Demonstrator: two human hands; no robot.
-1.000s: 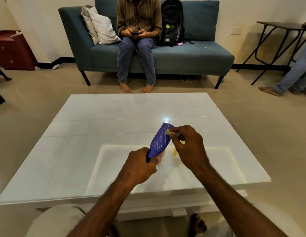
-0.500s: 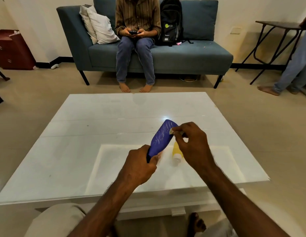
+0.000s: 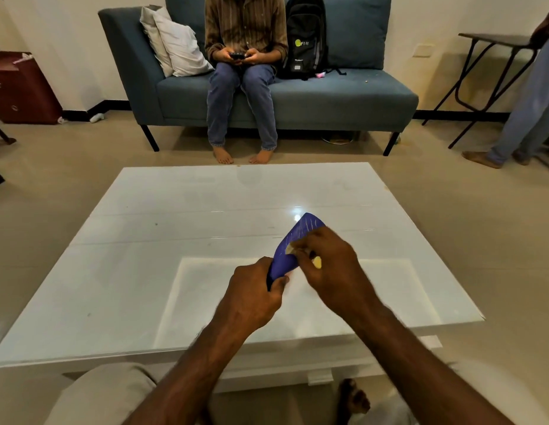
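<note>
Gripping blue tube (image 3: 290, 254), left fingers (image 3: 262, 271); right fingers (image 3: 310, 245) pinching pale scrap (image 3: 289, 248), half-hiding yellow bottle (image 3: 318, 262) on table (image 3: 175, 225).

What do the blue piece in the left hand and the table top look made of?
The blue piece: likely rubber or foam, matte, pale scuff streaks on its face; plastic is possible. The table top: glossy white, glass or lacquer, as it mirrors a sharp light spot.

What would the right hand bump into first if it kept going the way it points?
The blue object that the left hand grips. The right hand points left at it, and the pale bit it pinches seems to touch it.
</note>
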